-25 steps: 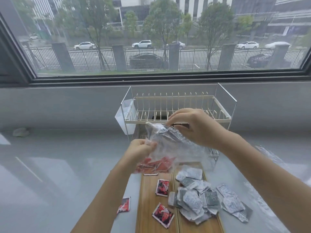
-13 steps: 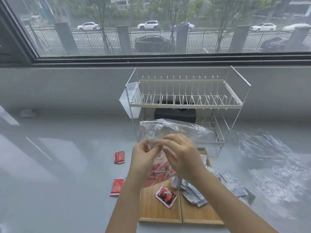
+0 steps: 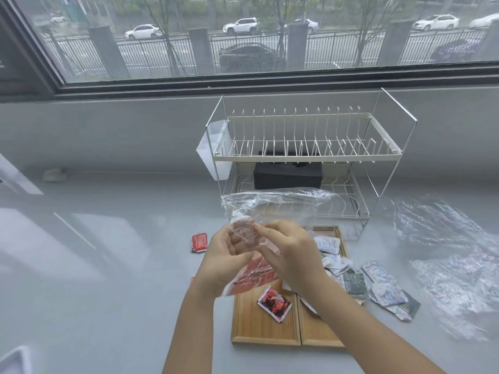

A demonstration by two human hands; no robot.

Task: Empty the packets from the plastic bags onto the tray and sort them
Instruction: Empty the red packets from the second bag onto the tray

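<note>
My left hand (image 3: 225,261) and my right hand (image 3: 290,256) both grip a clear plastic bag (image 3: 275,203) above the wooden tray (image 3: 263,329). Red packets (image 3: 255,273) show through the bag's lower part between my hands. One red packet (image 3: 274,303) lies on the tray's left compartment. Several white and grey packets (image 3: 334,261) are heaped on the right compartment and spill onto the counter (image 3: 388,292). Another red packet (image 3: 199,242) lies on the counter left of the tray.
A two-tier wire dish rack (image 3: 305,155) stands behind the tray with a black box (image 3: 287,175) on its lower shelf. A crumpled clear plastic bag (image 3: 448,252) lies on the counter at the right. The window is behind the rack.
My hands have come down and together from in front of the rack to just above the tray. The view has tilted down, and more of the counter and the loose red packets shows.
</note>
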